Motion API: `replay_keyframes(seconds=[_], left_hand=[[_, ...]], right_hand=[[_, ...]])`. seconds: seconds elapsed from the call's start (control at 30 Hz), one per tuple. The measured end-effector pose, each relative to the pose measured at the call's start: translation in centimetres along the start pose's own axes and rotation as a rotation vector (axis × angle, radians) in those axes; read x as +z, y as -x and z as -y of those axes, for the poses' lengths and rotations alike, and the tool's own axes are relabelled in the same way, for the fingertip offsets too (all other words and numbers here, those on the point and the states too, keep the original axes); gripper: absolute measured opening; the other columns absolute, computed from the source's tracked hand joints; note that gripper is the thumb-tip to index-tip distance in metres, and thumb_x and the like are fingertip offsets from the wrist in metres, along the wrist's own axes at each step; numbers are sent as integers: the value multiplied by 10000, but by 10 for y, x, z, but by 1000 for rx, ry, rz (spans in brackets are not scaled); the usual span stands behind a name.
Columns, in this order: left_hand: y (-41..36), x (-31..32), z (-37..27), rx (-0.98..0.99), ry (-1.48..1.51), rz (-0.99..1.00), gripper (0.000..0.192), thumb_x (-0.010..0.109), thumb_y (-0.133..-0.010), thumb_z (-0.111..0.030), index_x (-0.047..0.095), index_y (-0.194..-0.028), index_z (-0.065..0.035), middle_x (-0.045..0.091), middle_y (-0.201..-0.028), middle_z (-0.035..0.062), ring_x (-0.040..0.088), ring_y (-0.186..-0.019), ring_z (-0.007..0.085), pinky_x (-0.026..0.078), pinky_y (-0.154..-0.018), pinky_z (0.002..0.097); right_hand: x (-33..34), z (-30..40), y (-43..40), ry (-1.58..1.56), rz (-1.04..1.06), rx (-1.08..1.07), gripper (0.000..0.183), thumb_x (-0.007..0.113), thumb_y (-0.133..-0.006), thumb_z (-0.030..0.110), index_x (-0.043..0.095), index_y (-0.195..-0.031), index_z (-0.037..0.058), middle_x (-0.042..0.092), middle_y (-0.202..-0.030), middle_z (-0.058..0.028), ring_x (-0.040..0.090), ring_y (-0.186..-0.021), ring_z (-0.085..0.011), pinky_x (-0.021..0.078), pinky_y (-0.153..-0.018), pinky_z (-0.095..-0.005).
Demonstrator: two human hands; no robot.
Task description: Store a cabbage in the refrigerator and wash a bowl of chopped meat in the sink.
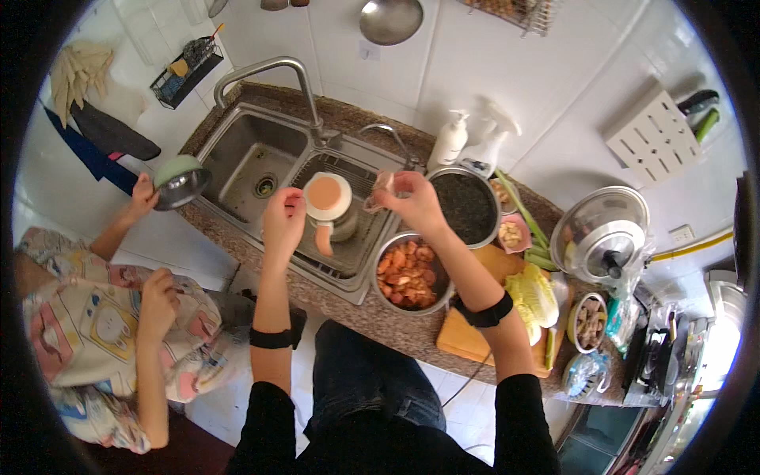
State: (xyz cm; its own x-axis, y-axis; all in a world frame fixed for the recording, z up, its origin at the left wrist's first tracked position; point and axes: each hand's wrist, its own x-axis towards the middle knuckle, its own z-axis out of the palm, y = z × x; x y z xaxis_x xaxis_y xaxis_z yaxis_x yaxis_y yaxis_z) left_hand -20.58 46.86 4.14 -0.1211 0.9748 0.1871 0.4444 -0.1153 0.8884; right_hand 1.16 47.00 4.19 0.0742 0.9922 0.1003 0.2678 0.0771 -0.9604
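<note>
My left hand point(286, 219) is raised over the sink divider with its fingers curled in. Nothing shows between them. Just right of it stands a pitcher point(344, 228) with a white and peach lid and a peach handle, inside the right basin point(365, 237). My right hand point(415, 202) pinches a thin, crumpled, brownish piece point(379, 195) above the basin's right side; its material is unclear. Below my right forearm, a steel bowl point(389, 297) holds orange-red chunks. Behind the forearm, another steel bowl point(494, 228) contains something dark.
At left, another person's hand point(143, 193) holds a green-and-steel bowl point(181, 181). The faucet point(306, 83) arches over the sink. A cutting board point(454, 338) with napa cabbage point(531, 297) and a domed glass lid point(599, 234) occupy the right counter. Bottles point(450, 139) stand by the wall.
</note>
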Motion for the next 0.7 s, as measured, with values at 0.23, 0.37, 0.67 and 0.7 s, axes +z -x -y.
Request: replay_keyframes(seconds=[0.23, 0.37, 0.67, 0.7], left_hand=[[-50, -5, 45, -187, 35, 199, 168, 492, -764, -133, 512, -877, -11, 539, -763, 71, 519, -673, 158, 409, -623, 264], [-67, -14, 68, -169, 36, 268, 182, 495, -767, -150, 514, -881, -11, 550, -772, 75, 521, -670, 149, 409, -617, 254], [-67, -30, 82, -257, 141, 340, 177, 493, -760, -137, 509, -863, 6, 543, -723, 67, 506, -634, 133, 401, -576, 238], [-64, -33, 81, -285, 159, 348, 174, 489, -760, -138, 509, -860, 3, 542, -721, 66, 505, -639, 132, 400, -579, 238]], right_hand=[[32, -39, -56, 21, 3, 167, 402, 659, -564, 308, 561, -726, -47, 565, -733, -100, 529, -668, -157, 421, -620, -262], [55, -44, -47, -124, 56, 310, 374, 644, -590, 317, 568, -687, -36, 566, -646, -72, 518, -602, -128, 407, -589, -245], [80, -20, -40, -311, 80, 366, 363, 614, -662, 294, 559, -794, -40, 566, -730, -56, 506, -642, -109, 386, -594, -246], [82, -14, -34, -328, 64, 414, 366, 615, -660, 298, 556, -789, -39, 563, -740, -58, 497, -639, -105, 380, -579, -243]])
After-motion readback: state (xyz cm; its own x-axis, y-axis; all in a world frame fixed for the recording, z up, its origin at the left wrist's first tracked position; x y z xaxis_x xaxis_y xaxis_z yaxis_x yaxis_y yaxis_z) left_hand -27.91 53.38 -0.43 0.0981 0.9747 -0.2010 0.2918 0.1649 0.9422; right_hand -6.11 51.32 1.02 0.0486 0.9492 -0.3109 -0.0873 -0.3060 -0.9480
